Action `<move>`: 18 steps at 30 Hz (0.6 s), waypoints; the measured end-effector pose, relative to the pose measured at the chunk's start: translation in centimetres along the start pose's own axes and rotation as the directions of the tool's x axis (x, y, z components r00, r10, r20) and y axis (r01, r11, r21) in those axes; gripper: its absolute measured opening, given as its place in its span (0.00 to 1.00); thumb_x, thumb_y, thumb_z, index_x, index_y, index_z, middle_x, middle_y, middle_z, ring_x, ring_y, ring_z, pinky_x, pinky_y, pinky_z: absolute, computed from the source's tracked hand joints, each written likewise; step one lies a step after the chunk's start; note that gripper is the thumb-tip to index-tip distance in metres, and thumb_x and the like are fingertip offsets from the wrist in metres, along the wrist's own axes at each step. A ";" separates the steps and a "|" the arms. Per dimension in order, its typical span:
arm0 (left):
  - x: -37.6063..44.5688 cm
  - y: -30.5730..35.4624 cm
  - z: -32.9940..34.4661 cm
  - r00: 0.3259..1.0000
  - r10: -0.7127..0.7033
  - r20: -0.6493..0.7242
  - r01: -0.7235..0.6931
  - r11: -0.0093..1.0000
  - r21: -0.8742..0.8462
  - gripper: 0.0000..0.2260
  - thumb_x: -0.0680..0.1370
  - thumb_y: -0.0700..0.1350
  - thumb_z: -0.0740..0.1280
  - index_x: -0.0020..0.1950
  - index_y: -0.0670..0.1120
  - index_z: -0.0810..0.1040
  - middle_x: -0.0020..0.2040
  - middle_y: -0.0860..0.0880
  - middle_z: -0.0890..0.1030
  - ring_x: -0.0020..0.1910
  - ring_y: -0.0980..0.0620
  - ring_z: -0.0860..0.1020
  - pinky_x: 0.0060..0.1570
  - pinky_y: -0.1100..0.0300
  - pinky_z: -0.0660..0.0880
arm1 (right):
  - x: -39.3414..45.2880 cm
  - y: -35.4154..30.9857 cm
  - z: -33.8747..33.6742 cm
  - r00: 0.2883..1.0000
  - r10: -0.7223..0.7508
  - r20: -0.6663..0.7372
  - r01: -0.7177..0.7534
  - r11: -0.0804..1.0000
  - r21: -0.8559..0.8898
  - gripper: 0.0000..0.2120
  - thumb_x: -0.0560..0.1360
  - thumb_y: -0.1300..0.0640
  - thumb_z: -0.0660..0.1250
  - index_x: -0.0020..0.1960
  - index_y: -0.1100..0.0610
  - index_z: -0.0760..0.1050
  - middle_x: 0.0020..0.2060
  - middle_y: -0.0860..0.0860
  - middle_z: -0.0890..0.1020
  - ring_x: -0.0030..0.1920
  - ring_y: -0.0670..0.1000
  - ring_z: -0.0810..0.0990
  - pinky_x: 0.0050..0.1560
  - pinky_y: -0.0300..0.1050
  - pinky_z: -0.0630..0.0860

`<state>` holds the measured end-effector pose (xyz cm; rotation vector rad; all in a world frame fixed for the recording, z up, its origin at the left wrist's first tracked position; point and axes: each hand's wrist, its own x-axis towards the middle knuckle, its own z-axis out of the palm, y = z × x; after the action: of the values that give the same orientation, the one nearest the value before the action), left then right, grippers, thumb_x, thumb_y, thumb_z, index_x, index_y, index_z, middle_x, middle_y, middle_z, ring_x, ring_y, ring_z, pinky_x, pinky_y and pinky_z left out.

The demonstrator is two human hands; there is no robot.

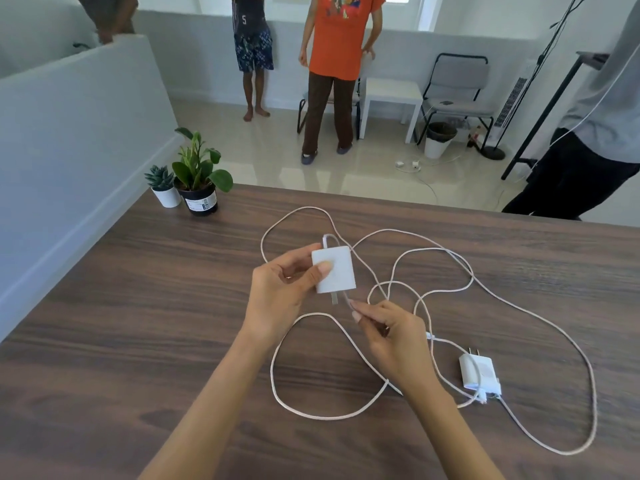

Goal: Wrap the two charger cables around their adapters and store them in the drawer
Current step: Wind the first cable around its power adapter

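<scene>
On the dark wood bench point(138, 306), the left hand point(277, 292) pinches 1 light, rigid adapter point(334, 270) while the right hand point(388, 327) pinches its limp, tangle-prone cable point(311, 415) near the prongs; a 2nd adapter point(479, 374) lies near right.

A single wide-angle camera worn on the person's head looks forward and steeply down across a dark wood-grain table point(138, 306), close enough that both bare forearms run in from the near edge and fill the lower centre. The left hand point(277, 292) and the right hand point(391, 337) sit near mid-frame, just below the lens axis. The view faces the far side of the room, taking in a glossy pale tiled floor point(277, 157) beyond the table's far edge and bystanders cut off at the top. Straight lines bow toward the frame's borders, as at the pale grey partition wall point(69, 133) on the left. No second view shares the scene.
</scene>
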<state>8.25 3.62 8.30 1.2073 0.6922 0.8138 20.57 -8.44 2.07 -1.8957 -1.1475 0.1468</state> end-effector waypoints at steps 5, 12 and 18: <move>0.0 -0.6 0.0 0.999 -0.030 -0.036 0.030 0.999 -0.012 0.13 0.72 0.36 0.71 0.57 0.41 0.80 0.50 0.44 0.85 0.47 0.49 0.83 0.49 0.51 0.81 | -0.5 -0.3 0.0 0.998 -0.064 0.023 0.064 0.998 -0.027 0.13 0.72 0.58 0.69 0.54 0.47 0.82 0.28 0.41 0.70 0.29 0.42 0.70 0.31 0.30 0.64; -0.3 -1.2 -0.6 0.997 0.023 -0.068 -0.018 0.998 0.065 0.12 0.73 0.37 0.71 0.55 0.46 0.81 0.46 0.48 0.85 0.42 0.54 0.83 0.43 0.60 0.80 | -1.0 -2.1 -0.8 0.989 -0.069 0.128 0.074 0.997 -0.036 0.09 0.72 0.54 0.69 0.51 0.46 0.82 0.31 0.44 0.77 0.31 0.46 0.74 0.33 0.39 0.72; -0.3 -2.3 -0.8 0.987 0.082 -0.138 -0.057 0.983 0.176 0.13 0.73 0.38 0.72 0.52 0.54 0.81 0.46 0.53 0.85 0.44 0.56 0.83 0.46 0.59 0.80 | -0.6 -4.6 -3.0 0.954 -0.082 0.288 0.119 0.986 -0.115 0.10 0.71 0.47 0.63 0.45 0.48 0.81 0.32 0.45 0.74 0.34 0.46 0.73 0.36 0.45 0.73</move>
<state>7.78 3.44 5.91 1.3429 0.8568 0.9215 18.75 -9.96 7.08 -1.9696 -1.4756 0.2997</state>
